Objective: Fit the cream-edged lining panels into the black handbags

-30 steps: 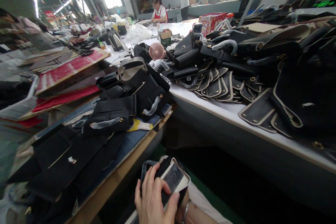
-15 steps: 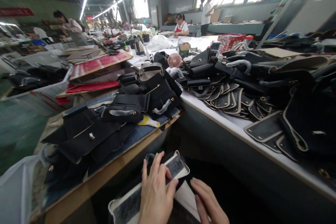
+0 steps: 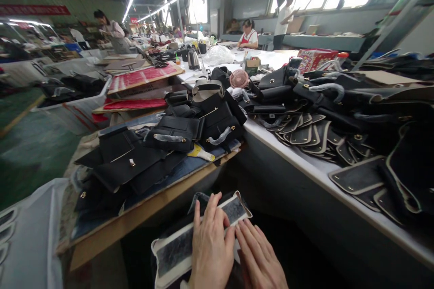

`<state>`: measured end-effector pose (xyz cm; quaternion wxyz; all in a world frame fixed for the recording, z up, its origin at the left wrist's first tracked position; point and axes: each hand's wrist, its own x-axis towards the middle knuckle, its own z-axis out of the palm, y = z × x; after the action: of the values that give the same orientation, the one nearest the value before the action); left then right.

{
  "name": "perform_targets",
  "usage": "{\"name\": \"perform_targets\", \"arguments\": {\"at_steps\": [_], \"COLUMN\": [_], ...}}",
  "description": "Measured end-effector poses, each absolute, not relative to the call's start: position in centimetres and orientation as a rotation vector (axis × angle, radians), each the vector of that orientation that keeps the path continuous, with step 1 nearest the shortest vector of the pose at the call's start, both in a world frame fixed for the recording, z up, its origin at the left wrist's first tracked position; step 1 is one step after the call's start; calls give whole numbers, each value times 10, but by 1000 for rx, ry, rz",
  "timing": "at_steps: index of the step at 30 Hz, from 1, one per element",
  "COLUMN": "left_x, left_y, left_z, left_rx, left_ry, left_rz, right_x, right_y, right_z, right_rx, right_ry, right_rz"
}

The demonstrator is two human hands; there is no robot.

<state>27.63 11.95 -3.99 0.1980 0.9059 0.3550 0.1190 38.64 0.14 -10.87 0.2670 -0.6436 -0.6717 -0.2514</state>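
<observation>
Left hand [image 3: 210, 253] lies flat, fingers spread, pressing the white-edged dark panel [image 3: 200, 235] on the lap, below the desk [image 3: 305, 158]. Right hand [image 3: 261, 257] rests open just beside it, grasping nothing. Advise even pressure along the edge. Finished bags [image 3: 176, 133] crowd the board at left; cut panels [image 3: 305, 133] cover the desk at right.

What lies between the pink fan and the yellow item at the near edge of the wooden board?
In the head view, between the pink fan and the yellow item sits a heap of black handbags with plastic-wrapped handles.
</observation>
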Motion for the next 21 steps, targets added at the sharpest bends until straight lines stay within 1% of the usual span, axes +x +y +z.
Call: {"name": "perform_targets", "arguments": {"at_steps": [4,8,13,15,17,19,20,21], "left_x": [269,249,226,213,193,169,158,148], "left_y": [114,108,101,98,92,86,83,81], "left_z": [-33,-38,-45,-49,-60,-79,-92,-106], "left_rx": [2369,2285,2265,2309,2336,2144,1907,1601], "left_ry": [1066,1122,1212,1212,1260,1454,1598,1712], "left_rz": [428,538,648,746,954,1232,1335,1365], "right_x": [382,377,365,359,351,344,340,337], "right_y": [5,10,14,14,14,14,14,15], "right_z": [-109,-117,-133,-136,-138,-140,-141,-143], "right_rx": [-1712,-1622,-1512,-1488,-1518,-1571,-1587,-1580], "right_ry": [-1828,-1858,-1925,-1948,-1920,-1871,-1850,-1833], "right_rz": [-704,-738,-661,-630,-587,-530,-506,-495]}}
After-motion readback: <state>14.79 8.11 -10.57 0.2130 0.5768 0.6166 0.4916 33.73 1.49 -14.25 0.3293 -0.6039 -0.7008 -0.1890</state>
